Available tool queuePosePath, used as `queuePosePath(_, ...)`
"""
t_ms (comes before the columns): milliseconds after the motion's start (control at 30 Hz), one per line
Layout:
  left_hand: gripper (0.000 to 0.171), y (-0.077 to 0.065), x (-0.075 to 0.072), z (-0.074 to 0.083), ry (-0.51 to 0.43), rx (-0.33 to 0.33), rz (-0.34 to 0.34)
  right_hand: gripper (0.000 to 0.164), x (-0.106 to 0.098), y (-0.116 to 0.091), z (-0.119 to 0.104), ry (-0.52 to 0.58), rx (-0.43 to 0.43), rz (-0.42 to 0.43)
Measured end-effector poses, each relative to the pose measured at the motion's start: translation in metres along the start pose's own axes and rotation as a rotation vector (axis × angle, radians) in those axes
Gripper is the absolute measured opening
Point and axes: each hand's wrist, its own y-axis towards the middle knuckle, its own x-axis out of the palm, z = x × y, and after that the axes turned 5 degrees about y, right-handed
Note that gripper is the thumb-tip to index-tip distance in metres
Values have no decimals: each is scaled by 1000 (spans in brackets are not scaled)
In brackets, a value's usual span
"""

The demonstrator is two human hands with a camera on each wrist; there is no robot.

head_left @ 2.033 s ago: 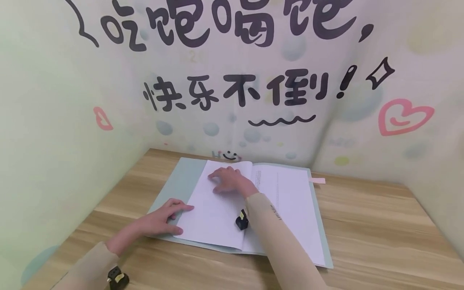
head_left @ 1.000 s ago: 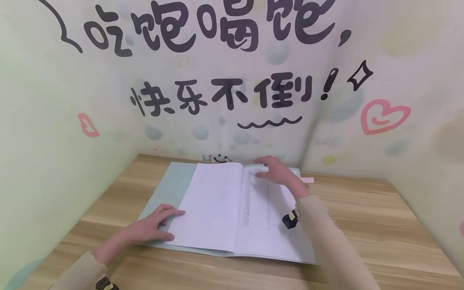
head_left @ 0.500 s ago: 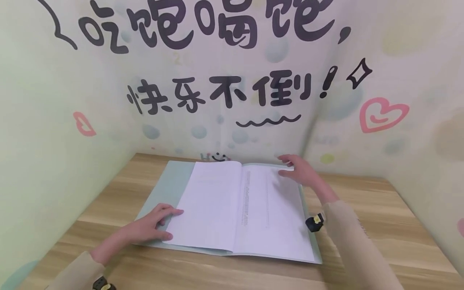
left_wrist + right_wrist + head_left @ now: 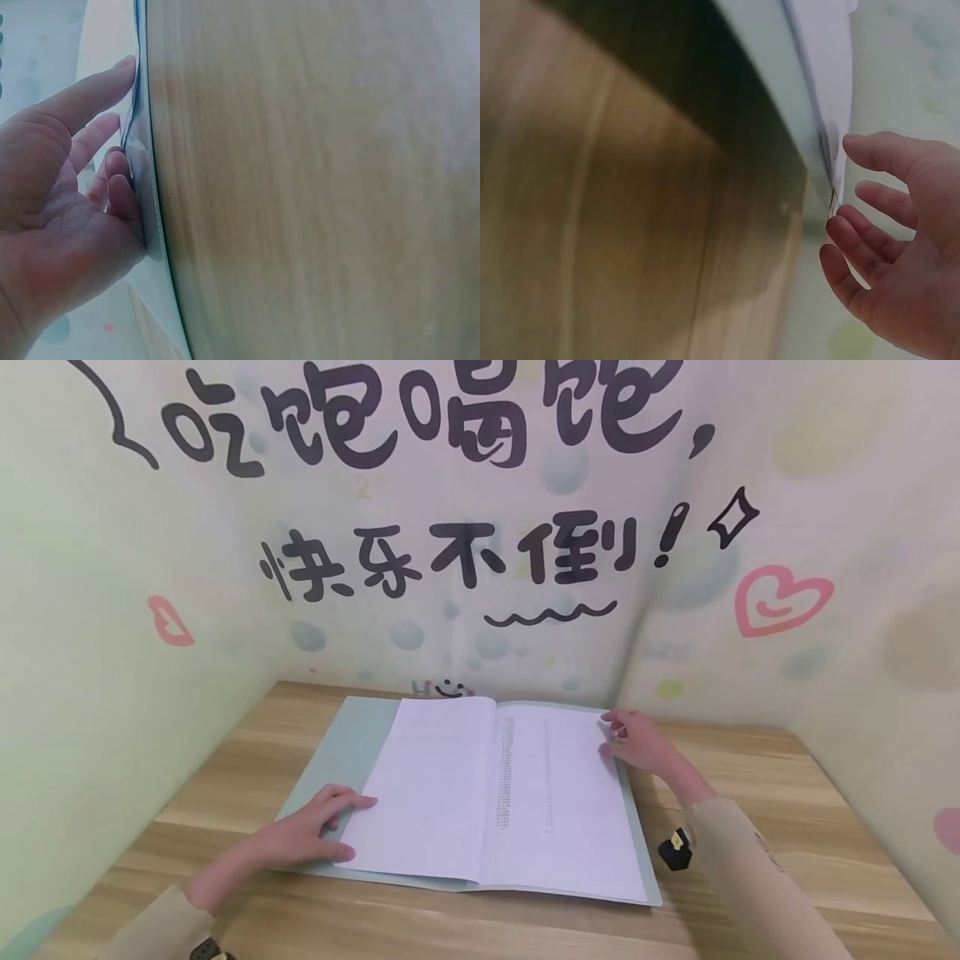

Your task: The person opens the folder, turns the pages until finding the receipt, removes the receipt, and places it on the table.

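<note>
An open book (image 4: 558, 860) with white pages and a pale blue cover lies on the table. Its left page (image 4: 427, 785) looks blank; the right page carries columns of small print. My left hand (image 4: 303, 833) rests over the left cover flap, index fingertip and thumb on the left page's outer edge. At the right page's upper outer edge is my right hand (image 4: 641, 743), thumb over the paper and fingers spread along the border. In the right wrist view, the right hand (image 4: 900, 225) has its thumb tip apart from its lower fingertips, which meet the page edge (image 4: 825, 150).
The wood-grain table (image 4: 757, 827) extends on both sides and in front of the book. Just behind it stands a patterned wall sheet (image 4: 480, 652) with large black lettering. A pale wall (image 4: 112, 693) rises at the left. Each wrist carries a small black device (image 4: 677, 850).
My right hand has moved from above the left page across the right page to its upper outer edge, covering the pink tab. My left hand has kept its place on the left page.
</note>
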Motion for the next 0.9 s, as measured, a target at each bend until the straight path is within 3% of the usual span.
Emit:
queuePosePath(200,69,-4,0,0,6,-20,5,58,7,-2,3,-16,17,-23)
queuePosePath(333,69,-2,-1,0,9,-28,1,58,9,-2,14,-12,-16,-56)
queuePosePath(500,69,4,1,0,-29,-6,-29,59,6,-5,31,-42,-15,-132)
queuePosePath(600,69,1,3,-1,-46,8,-34,69,6,-4,33,-60,-32,-173)
queuePosePath(900,68,2,-1,0,-53,27,-11,87,6,-4,36,-62,52,-153)
